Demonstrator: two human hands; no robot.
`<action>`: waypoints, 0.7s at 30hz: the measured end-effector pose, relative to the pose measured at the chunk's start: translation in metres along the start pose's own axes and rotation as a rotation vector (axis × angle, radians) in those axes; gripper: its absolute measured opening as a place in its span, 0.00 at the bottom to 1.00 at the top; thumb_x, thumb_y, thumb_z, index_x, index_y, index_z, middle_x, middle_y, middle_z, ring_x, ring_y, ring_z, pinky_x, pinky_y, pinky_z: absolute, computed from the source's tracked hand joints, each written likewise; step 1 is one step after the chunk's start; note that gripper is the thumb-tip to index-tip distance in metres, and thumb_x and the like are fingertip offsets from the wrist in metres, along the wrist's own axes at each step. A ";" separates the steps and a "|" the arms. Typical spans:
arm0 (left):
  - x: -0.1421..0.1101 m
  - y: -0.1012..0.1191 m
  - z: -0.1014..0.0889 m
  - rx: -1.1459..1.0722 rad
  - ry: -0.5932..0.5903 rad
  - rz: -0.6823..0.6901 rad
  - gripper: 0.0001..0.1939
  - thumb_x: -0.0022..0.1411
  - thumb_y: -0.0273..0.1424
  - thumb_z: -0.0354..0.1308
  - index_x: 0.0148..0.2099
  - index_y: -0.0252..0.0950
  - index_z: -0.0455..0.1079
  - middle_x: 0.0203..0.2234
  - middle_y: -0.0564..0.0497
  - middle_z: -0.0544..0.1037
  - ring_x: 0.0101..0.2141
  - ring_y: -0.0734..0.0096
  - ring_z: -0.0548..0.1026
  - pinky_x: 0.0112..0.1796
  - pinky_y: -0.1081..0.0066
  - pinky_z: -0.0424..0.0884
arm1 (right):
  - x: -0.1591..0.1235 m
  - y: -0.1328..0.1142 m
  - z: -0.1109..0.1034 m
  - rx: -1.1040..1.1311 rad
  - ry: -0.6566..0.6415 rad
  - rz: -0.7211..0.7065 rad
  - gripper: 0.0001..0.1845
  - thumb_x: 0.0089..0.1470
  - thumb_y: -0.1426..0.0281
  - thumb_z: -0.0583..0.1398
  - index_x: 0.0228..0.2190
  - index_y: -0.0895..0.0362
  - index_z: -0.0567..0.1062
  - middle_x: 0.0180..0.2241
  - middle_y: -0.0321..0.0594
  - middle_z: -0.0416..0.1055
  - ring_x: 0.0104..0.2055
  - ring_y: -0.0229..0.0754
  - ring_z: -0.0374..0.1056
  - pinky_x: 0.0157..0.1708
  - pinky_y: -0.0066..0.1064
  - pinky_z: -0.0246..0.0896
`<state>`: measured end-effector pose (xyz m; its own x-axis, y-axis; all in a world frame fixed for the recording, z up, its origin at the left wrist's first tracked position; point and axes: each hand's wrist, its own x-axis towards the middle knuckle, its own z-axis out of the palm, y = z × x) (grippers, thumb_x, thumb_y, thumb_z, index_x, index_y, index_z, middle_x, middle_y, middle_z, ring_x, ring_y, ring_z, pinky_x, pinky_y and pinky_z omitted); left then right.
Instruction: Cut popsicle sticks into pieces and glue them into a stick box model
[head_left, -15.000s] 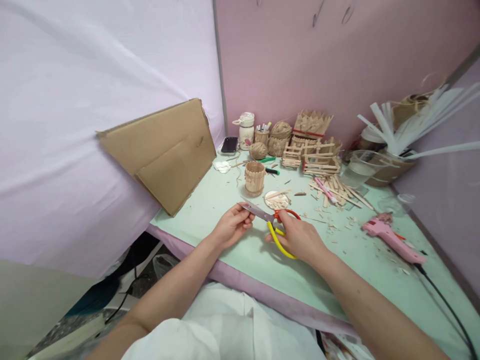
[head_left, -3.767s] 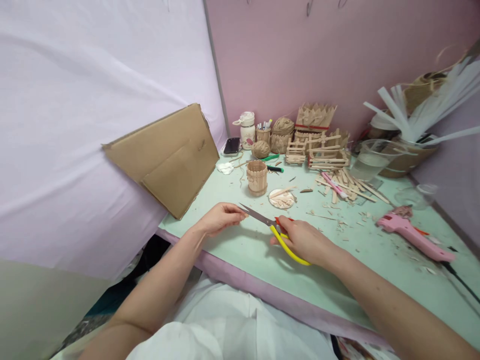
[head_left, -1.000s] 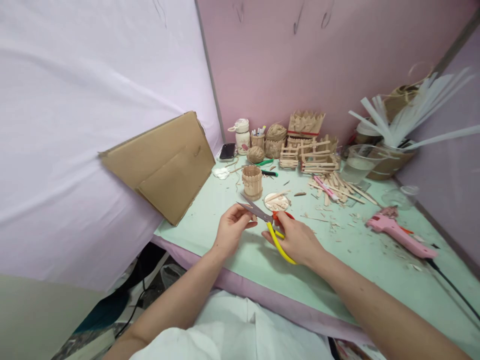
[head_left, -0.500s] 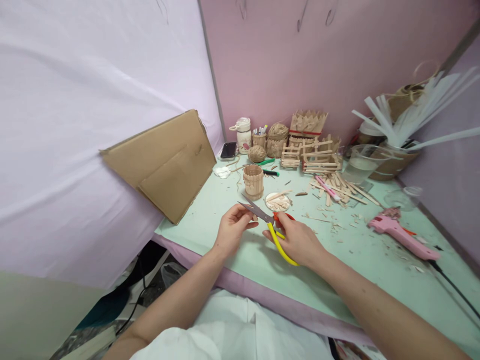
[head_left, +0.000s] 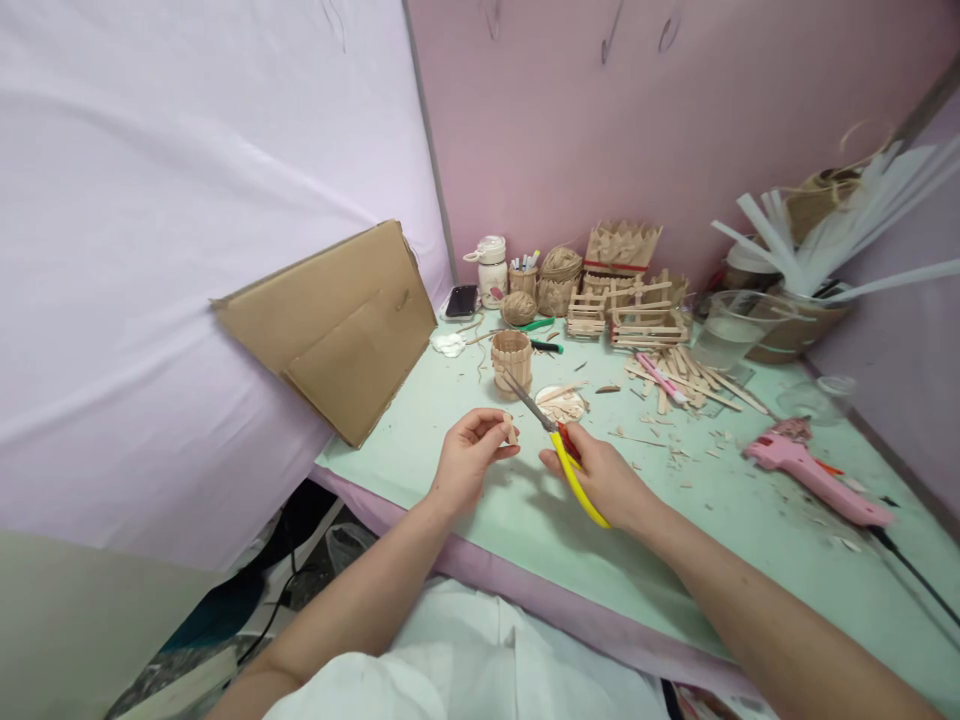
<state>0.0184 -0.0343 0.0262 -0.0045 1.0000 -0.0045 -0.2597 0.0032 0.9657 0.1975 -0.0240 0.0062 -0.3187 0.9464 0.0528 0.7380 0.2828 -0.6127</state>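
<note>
Pale wood, likely light and stiff, best gripped across its faces: our left hand (head_left: 472,452) pinches the stick piece (head_left: 511,431), at six o'clock from the cup (head_left: 512,366); our right hand (head_left: 601,476) grips the scissors (head_left: 572,472).

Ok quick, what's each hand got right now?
Left hand: closed, pinching a small wooden piece.
Right hand: closed, holding the scissors.

Kind of a snug corner: creased pale lilac fabric (head_left: 187,150) on the left, dusty pink wall (head_left: 525,120) at the far side, grey strip (head_left: 429,130) where they meet, purplish panel (head_left: 900,350) right. Mint tabletop (head_left: 397,455), lilac cloth edging (head_left: 570,610) near side. Light's pretty soft.
</note>
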 end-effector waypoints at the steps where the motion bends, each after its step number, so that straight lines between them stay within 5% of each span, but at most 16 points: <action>1: 0.000 0.001 0.000 0.003 0.004 -0.006 0.09 0.52 0.34 0.60 0.35 0.34 0.69 0.27 0.52 0.73 0.31 0.76 0.71 0.35 0.70 0.72 | 0.000 0.000 0.000 0.003 -0.001 0.006 0.12 0.53 0.58 0.51 0.27 0.52 0.57 0.23 0.31 0.65 0.22 0.37 0.58 0.21 0.25 0.44; 21: -0.001 -0.003 -0.002 0.029 0.008 0.005 0.07 0.52 0.31 0.58 0.35 0.35 0.69 0.26 0.53 0.72 0.31 0.76 0.70 0.36 0.70 0.72 | -0.005 -0.011 -0.002 -0.193 -0.002 0.010 0.13 0.52 0.56 0.53 0.32 0.53 0.62 0.25 0.36 0.68 0.23 0.39 0.62 0.22 0.27 0.40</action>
<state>0.0178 -0.0349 0.0228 -0.0132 0.9999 -0.0013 -0.2313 -0.0018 0.9729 0.1917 -0.0313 0.0146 -0.3118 0.9491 0.0455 0.8417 0.2981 -0.4503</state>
